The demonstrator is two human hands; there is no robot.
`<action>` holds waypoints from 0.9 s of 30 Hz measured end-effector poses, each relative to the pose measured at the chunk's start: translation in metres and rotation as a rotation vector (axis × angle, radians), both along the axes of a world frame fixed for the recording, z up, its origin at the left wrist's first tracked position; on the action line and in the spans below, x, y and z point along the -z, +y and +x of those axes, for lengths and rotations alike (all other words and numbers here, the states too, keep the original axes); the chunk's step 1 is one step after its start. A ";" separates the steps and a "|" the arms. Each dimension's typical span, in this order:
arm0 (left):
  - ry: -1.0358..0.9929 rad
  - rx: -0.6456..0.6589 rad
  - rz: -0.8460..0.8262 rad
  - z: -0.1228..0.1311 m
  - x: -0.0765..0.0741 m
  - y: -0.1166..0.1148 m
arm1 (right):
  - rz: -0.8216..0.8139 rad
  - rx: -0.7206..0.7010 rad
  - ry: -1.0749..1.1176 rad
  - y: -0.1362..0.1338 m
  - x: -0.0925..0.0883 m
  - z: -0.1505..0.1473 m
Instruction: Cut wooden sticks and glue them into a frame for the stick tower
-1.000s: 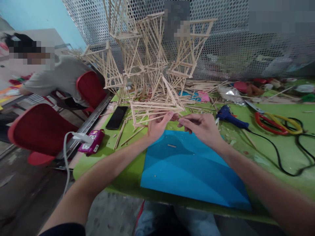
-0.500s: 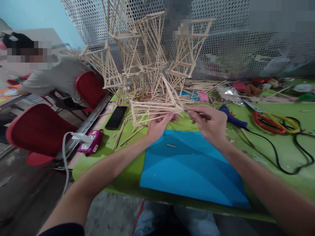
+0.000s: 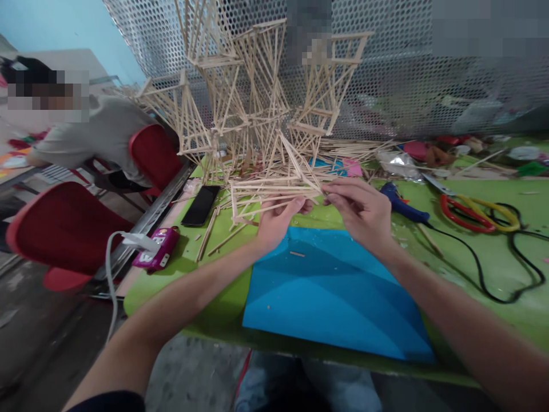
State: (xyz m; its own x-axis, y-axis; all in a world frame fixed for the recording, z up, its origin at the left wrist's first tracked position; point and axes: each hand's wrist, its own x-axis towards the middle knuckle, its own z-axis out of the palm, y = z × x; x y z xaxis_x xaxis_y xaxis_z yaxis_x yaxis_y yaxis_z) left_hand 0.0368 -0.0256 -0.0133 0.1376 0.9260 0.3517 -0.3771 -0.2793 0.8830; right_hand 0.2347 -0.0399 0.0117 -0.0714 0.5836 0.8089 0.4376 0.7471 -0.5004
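My left hand [image 3: 281, 216] is closed around the lower sticks of a small wooden stick frame [image 3: 274, 187], its thumb lying along one stick. Pinched fingers of my right hand [image 3: 358, 207] meet the frame's right corner, where several sticks come together. Whether a separate small piece sits between those fingertips is hidden. Below both hands lies a blue sheet [image 3: 334, 292] with a short bit of stick [image 3: 297, 254] on it. Behind the frame stand tall lattice towers [image 3: 231, 91] of thin wooden sticks, with loose sticks [image 3: 343, 150] heaped around their bases.
To the right lie a blue glue gun [image 3: 405, 207] with a black cord and red-and-yellow-handled scissors [image 3: 467, 214]. A phone [image 3: 201, 206] and a purple power socket [image 3: 158, 250] with a white plug sit at left. Beyond are red chairs [image 3: 71, 229] and a seated person [image 3: 98, 126].
My right hand has shifted slightly left, closer in at the frame's corner. The frame has tilted a little in my left hand, which keeps its hold.
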 end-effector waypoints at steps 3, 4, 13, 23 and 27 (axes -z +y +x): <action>-0.028 -0.011 -0.044 0.003 0.000 -0.002 | -0.010 0.018 -0.009 0.000 -0.001 0.000; -0.040 -0.017 -0.067 0.004 0.000 -0.003 | -0.029 0.032 -0.011 0.000 -0.002 0.000; -0.139 0.025 -0.188 0.010 -0.005 -0.008 | -0.092 -0.018 0.021 -0.003 -0.005 -0.002; -0.156 0.093 -0.303 0.012 -0.015 -0.015 | -0.171 -0.009 0.045 -0.001 -0.009 0.002; -0.172 0.062 -0.296 0.012 -0.013 -0.014 | -0.223 -0.026 0.109 -0.002 -0.008 0.002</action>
